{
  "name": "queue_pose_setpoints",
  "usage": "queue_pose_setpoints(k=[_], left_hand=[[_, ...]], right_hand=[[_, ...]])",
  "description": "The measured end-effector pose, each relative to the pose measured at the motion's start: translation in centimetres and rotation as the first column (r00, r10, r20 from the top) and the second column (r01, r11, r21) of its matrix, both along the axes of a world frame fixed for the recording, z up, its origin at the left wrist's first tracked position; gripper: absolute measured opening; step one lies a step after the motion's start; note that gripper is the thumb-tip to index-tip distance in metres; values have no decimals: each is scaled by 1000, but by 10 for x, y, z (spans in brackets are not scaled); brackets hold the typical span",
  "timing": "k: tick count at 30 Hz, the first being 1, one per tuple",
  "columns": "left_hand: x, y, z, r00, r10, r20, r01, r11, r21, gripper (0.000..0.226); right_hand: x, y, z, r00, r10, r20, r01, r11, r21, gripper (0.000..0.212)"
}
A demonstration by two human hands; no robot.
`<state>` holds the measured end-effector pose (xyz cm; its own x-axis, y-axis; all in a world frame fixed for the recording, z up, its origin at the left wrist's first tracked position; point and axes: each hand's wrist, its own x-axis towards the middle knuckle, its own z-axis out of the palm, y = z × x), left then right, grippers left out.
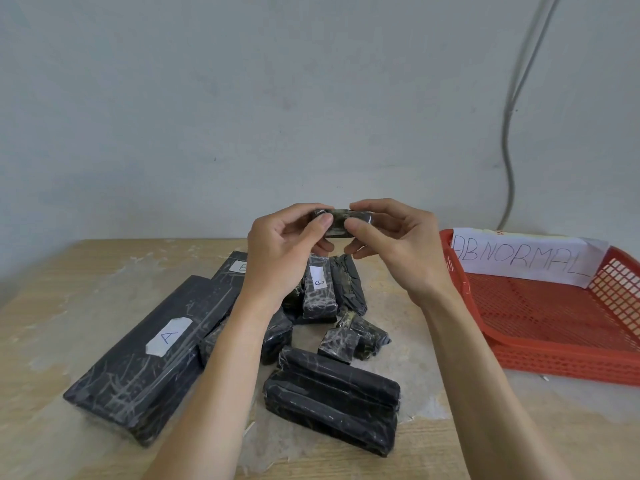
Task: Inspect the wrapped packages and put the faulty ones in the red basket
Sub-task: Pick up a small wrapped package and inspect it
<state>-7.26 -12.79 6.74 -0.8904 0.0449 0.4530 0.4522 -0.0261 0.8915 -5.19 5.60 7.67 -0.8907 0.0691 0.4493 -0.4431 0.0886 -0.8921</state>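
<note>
- Above the pile on the counter, I hold one small wrapped package in the air between both hands. The fingers of my left hand pinch its left end, and the fingers of my right hand pinch its right end.
- Its wrap looks glossy, so I judge it slippery. If I turn the package while only the fingertips hold it, it can slide out.
- If it falls, it lands among the other packages just below and mixes with them, and I may not find it again.
- My thumbs cover a part of the front face, so a tear or a loose wrap under them can escape me and I can judge wrongly.
- On my right, well apart, stands the red basket, with no package in it as far as I see. A throw from this place can miss it.
- A paper sign reading "ABNORMAL" leans at the far rim of the basket, and a careless reach can knock it down.
- My forearms hang over the long package marked A and the stacked packages near me. Lowering them quickly can push these toward the counter edge.
</note>
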Motion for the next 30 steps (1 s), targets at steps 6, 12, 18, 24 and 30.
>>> queue_pose_setpoints(k=[6,12,18,24,30], left_hand=[[4,-1,4,995,-88,38,88,996,-15,25],[3,0,2,997,-50,57,51,999,-17,26],[1,3,1,998,-24,60,22,1000,21,16],[2,1,3,996,-52,79,49,998,42,14],[3,-1,3,997,-48,67,49,999,-4,21]], right_hand=[[-1,3,-1,999,-38,-37,38,999,-8,17],[-2,2,0,1000,-9,1,9,1000,-22,10],[-1,1,1,1000,-25,13,25,1000,-11,11],[-1,2,0,1000,-5,8,5,1000,5,26],[0,5,2,999,8,32,-8,1000,16,18]])
